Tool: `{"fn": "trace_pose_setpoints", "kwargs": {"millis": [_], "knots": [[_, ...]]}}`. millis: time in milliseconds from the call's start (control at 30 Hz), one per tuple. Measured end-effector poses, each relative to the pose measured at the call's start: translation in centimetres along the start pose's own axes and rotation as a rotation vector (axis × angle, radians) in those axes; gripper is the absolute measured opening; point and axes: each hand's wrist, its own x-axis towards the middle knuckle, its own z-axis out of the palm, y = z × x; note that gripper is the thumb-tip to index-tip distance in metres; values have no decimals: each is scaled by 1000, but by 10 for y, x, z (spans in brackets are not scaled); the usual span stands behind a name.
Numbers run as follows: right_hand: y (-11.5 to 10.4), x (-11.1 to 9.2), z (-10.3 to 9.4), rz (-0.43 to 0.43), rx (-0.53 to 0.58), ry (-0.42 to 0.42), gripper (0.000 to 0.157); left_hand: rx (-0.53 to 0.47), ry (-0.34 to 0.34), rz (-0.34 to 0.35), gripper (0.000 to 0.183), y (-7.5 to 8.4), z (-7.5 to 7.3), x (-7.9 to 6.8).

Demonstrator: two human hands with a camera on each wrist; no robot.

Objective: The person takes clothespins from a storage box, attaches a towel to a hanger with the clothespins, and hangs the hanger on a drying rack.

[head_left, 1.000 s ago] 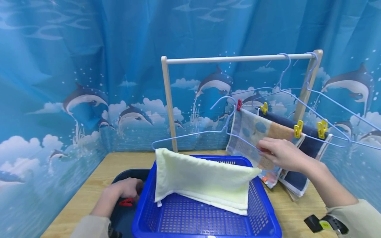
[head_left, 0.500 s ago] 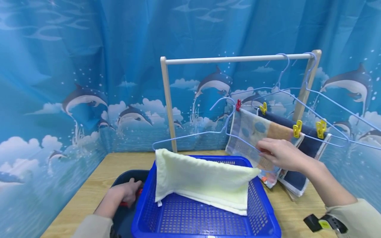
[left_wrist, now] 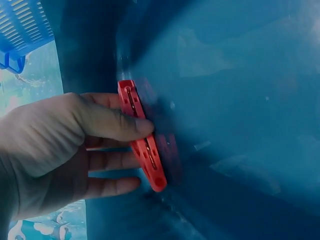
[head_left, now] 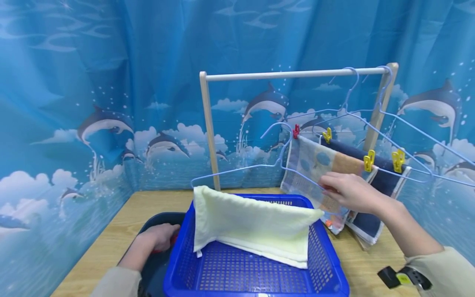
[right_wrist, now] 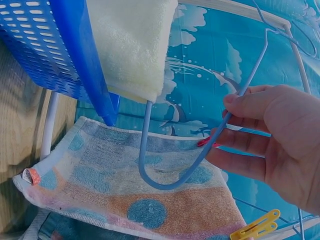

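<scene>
In the left wrist view, my left hand [left_wrist: 55, 137] pinches a red clothespin [left_wrist: 151, 160] between thumb and fingers, close to the wall of the dark blue basin [left_wrist: 240, 125]. My right hand [head_left: 350, 192] grips one arm of a light blue wire hanger [right_wrist: 145, 140], thumb and fingers round the wire. Folded over that hanger's bottom bar is a pale yellow towel [head_left: 256, 229], hanging above the blue plastic basket [head_left: 237, 275]. The hanger's hook points up and left, free of the rack.
Behind stands a drying rack [head_left: 267, 76] with two more hangers at its right end. They carry a patterned towel [head_left: 311, 165] and a navy towel [head_left: 371, 220], fixed with a red clothespin [head_left: 295, 132] and several yellow ones [head_left: 368, 161]. Wooden tabletop [head_left: 115, 229] lies beneath.
Inside the basin, my left hand has moved over the red clothespin and now pinches it. The right hand, hanger and yellow towel have stayed in place.
</scene>
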Motion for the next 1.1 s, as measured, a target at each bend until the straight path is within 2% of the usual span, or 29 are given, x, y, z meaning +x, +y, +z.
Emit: {"fn": "trace_pose_setpoints", "kwargs": {"millis": [133,600,800,933,1100], "knots": [[0,0,1,3,1,-4,22,42,48,45,45,-3,3,2],[3,-3,-1,-9,-4,6,23,113,118,83,47,0,1,10],[3,-3,-1,-7,2,1,23,152,184,109,38,-2,2,10],[2,-2,0,-7,5,3,23,186,270,150,33,-3,1,10],[2,-2,2,-10,10,8,23,216,471,246,38,-9,1,10]]}}
